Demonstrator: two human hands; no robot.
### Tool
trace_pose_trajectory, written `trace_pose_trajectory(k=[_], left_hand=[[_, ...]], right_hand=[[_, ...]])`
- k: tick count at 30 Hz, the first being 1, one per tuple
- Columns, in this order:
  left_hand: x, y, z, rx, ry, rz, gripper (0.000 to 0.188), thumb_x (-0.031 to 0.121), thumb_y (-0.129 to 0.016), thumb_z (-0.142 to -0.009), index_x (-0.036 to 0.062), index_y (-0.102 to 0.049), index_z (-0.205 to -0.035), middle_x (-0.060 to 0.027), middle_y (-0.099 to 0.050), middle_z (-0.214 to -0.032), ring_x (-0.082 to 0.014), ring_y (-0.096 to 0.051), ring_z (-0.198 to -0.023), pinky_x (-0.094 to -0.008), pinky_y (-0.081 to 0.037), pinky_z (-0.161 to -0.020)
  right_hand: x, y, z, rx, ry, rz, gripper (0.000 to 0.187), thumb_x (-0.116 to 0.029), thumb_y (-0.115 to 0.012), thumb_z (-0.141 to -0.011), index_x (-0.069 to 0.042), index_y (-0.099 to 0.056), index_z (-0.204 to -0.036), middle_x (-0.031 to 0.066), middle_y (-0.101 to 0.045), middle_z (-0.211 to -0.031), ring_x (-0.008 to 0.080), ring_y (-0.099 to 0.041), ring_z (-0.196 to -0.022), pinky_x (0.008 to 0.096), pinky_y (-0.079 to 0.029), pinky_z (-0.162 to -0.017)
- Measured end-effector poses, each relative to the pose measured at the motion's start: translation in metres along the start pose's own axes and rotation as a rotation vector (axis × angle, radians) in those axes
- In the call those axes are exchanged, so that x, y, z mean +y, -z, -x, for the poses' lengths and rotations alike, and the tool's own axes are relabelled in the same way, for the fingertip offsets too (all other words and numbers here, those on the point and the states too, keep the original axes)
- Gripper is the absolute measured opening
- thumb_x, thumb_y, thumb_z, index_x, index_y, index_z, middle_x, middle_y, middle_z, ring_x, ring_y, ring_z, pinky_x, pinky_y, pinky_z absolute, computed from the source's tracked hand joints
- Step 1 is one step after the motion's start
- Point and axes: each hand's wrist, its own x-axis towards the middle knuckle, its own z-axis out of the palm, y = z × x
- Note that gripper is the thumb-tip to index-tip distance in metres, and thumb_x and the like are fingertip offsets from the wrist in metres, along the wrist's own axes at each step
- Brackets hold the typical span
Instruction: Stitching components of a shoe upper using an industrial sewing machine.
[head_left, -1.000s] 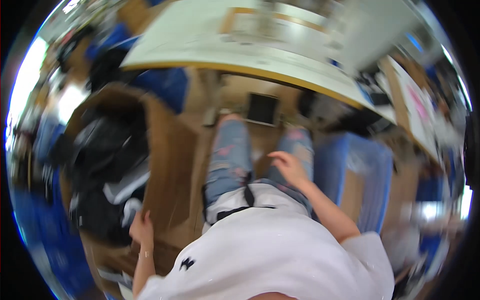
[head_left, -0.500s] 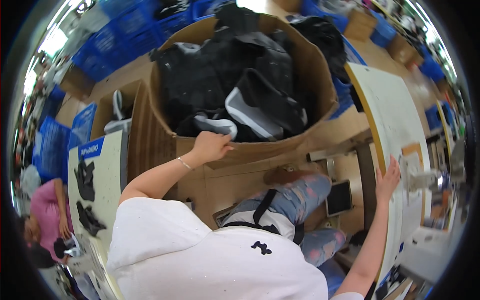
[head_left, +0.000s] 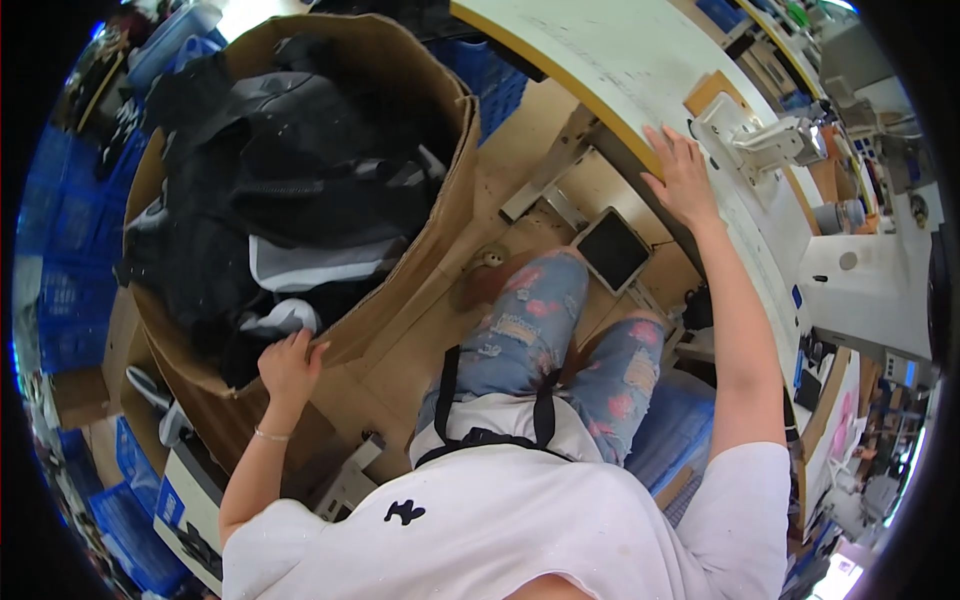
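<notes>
My left hand [head_left: 287, 368] has its fingers hooked over the near rim of a large cardboard box [head_left: 440, 215], the thumb on the outer side. Dark fabric pieces [head_left: 310, 130] fill the box in a loose heap, some with grey or white parts. Close to my left fingertips lies a white-and-grey piece [head_left: 285, 318], and whether they touch it I cannot tell. My right hand [head_left: 682, 178] rests on the yellow edge of a pale worktable [head_left: 620, 70], fingers stretched and holding nothing. Beyond that hand stands a white sewing machine [head_left: 770, 145].
A black pedal [head_left: 614, 250] sits under the worktable, near my knees. Blue crates [head_left: 75, 265] line the far left. Beside the large box, a smaller box holds grey-and-black pieces [head_left: 172, 420]. Another pale table [head_left: 190, 510] is at lower left.
My view and body have turned right, so the box now appears farther left and the worktable nearer the middle. My left hand remains at the box rim, my right hand at the table edge.
</notes>
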Motion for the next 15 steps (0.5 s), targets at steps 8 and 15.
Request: trace_pose_trajectory(k=[8,15], left_hand=[[0.001,0.004,0.0,-0.091,0.027,-0.003,0.02,0.023,-0.068,-0.076,0.0085,-0.059,-0.087,-0.0093,-0.058,-0.069,-0.0324,-0.057,-0.063,-0.0433,-0.043,-0.056],[-0.001,0.008,-0.003,-0.171,0.043,0.03,0.016,0.021,-0.067,-0.073,0.0094,-0.059,-0.082,-0.0082,-0.059,-0.07,-0.03,-0.058,-0.063,-0.0409,-0.043,-0.057]], right_hand=[[0.008,0.003,-0.005,0.025,-0.066,-0.148,0.061,-0.02,-0.07,-0.077,-0.018,-0.047,-0.133,0.012,-0.045,-0.13,0.0327,-0.045,-0.116,0.0425,-0.039,-0.099],[-0.001,0.014,-0.012,-0.044,-0.143,-0.213,0.061,-0.016,-0.07,-0.074,-0.015,-0.048,-0.131,0.0132,-0.044,-0.134,0.0343,-0.043,-0.119,0.0425,-0.037,-0.101]])
